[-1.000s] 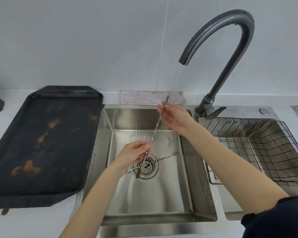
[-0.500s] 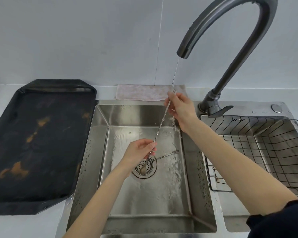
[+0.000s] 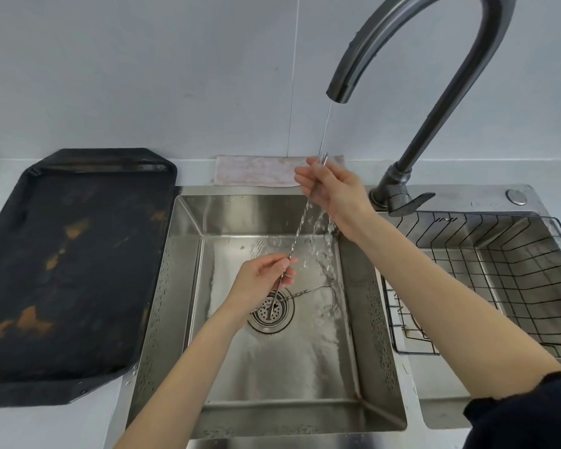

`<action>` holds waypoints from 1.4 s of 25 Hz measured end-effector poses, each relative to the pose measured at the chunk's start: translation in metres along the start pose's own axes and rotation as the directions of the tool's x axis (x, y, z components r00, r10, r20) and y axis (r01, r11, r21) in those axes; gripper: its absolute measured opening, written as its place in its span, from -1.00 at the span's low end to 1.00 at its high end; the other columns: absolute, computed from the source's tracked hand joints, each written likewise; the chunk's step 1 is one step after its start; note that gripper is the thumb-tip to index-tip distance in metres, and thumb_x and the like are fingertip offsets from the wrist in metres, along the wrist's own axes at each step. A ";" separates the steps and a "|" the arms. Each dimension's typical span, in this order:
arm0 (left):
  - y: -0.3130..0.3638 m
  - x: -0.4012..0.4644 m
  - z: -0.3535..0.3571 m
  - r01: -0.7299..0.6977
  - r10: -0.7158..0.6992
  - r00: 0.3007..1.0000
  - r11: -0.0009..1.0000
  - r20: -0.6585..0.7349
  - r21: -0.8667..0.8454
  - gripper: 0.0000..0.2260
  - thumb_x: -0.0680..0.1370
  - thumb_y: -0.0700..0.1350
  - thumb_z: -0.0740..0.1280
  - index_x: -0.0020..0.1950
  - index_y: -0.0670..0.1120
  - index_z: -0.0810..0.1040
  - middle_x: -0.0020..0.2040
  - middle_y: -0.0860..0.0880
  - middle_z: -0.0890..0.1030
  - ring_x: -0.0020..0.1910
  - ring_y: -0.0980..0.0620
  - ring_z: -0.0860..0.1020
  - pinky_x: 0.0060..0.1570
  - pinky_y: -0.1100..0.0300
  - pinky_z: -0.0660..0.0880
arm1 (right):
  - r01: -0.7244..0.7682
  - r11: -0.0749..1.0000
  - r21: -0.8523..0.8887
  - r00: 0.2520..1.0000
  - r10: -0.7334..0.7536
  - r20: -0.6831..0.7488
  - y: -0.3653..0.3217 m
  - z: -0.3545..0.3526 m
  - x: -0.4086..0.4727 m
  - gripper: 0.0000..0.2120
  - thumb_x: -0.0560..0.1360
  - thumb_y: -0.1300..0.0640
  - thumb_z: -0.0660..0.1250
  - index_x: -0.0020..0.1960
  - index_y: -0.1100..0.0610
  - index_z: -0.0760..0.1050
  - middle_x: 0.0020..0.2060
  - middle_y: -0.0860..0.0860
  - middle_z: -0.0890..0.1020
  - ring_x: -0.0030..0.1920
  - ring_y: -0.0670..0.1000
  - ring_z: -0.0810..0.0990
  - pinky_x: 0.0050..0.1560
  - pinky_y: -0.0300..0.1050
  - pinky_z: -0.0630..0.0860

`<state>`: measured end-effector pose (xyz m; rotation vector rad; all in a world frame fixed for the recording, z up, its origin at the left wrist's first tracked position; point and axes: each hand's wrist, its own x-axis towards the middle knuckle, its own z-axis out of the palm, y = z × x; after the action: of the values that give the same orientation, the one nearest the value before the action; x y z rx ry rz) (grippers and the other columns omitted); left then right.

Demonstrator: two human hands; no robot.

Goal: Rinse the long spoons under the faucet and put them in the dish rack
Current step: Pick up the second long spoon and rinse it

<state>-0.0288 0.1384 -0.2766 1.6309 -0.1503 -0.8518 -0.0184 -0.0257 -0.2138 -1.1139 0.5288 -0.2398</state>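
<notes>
While a thin stream of water [image 3: 325,131] falls from the spout of the dark curved faucet [image 3: 412,79], a long twisted-handle spoon [image 3: 300,222] is held slanted over the steel sink [image 3: 374,319], its top end high at the far side and its lower end down over the round drain strainer [image 3: 270,314]. The right hand [image 3: 332,189] is pinched shut on the spoon near its top end, right where the stream lands, and water splashes off below the hand toward the sink floor. The left hand [image 3: 263,280] is closed around the lower part of the same spoon, fingers and thumb wrapped on the shaft just above the drain; the bowl end below it is too small to make out clearly. A second long spoon [image 3: 308,291] lies flat on the wet sink floor, running from beside the strainer out to the right, apart from both hands. To the right of the sink, a black wire dish rack [image 3: 515,270] sits in a second basin, and no spoon can be seen in it. On the worktop to the left lies a large black baking tray [image 3: 62,270] with brown stains. A pale folded cloth [image 3: 256,171] lies against the wall at the far edge of the sink, behind the right hand. A dark sleeve [image 3: 525,413] covers the right upper arm at the near right corner.
</notes>
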 end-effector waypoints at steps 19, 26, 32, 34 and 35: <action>0.023 -0.016 -0.012 0.029 0.010 0.979 0.981 0.202 -0.190 -0.74 0.57 -0.27 0.18 0.03 0.08 0.53 -0.28 0.06 0.66 -0.34 0.16 0.64 -0.23 0.35 0.60 | 0.140 0.891 -0.431 0.981 -0.184 -0.062 0.005 -0.009 0.015 -0.68 0.62 0.30 0.05 0.33 0.20 0.38 -0.16 0.05 0.62 -0.40 -0.27 0.63 -0.26 -0.34 0.58; 0.068 -0.001 -0.012 -0.071 0.136 0.972 0.947 0.193 -0.313 -0.74 0.58 -0.29 0.11 -0.06 -0.09 0.57 -0.35 0.05 0.69 -0.32 0.18 0.66 -0.28 0.40 0.60 | -0.084 0.724 -0.685 0.994 0.009 -0.112 0.067 -0.045 -0.012 -0.71 0.58 0.34 0.05 0.19 0.27 0.48 -0.01 0.18 0.66 -0.08 0.03 0.65 -0.07 -0.15 0.58; 0.085 0.033 0.019 -0.147 0.147 0.989 0.989 -0.016 0.014 -0.86 0.56 -0.16 0.24 -0.02 -0.12 0.60 -0.33 0.04 0.55 -0.50 0.30 0.55 -0.48 0.48 0.44 | -0.084 0.615 -0.784 0.996 0.061 -0.059 0.108 -0.055 -0.059 -0.81 0.58 0.24 0.19 0.08 0.22 0.55 -0.43 -0.09 0.56 -0.53 -0.34 0.53 -0.41 -0.55 0.42; 0.083 0.042 0.027 -0.170 0.179 0.983 0.974 -0.051 0.153 -0.83 0.54 -0.13 0.27 0.00 -0.16 0.63 -0.38 0.06 0.49 -0.55 0.31 0.46 -0.46 0.43 0.37 | -0.079 0.583 -0.808 0.997 0.046 -0.064 0.112 -0.058 -0.067 -0.82 0.57 0.17 0.23 0.06 0.17 0.58 -0.48 -0.13 0.50 -0.51 -0.24 0.51 -0.33 -0.43 0.46; 0.082 0.044 0.030 -0.188 0.206 0.977 0.956 -0.059 0.224 -0.81 0.54 -0.11 0.28 0.01 -0.15 0.64 -0.39 0.10 0.48 -0.55 0.33 0.44 -0.40 0.42 0.36 | -0.080 0.560 -0.824 0.997 0.037 -0.072 0.113 -0.060 -0.069 -0.81 0.56 0.13 0.25 0.05 0.16 0.60 -0.47 -0.12 0.50 -0.47 -0.19 0.49 -0.27 -0.27 0.52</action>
<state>0.0138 0.0690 -0.2223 1.8171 -0.3531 -0.6309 -0.1166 0.0057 -0.3159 -2.0297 0.7526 0.0768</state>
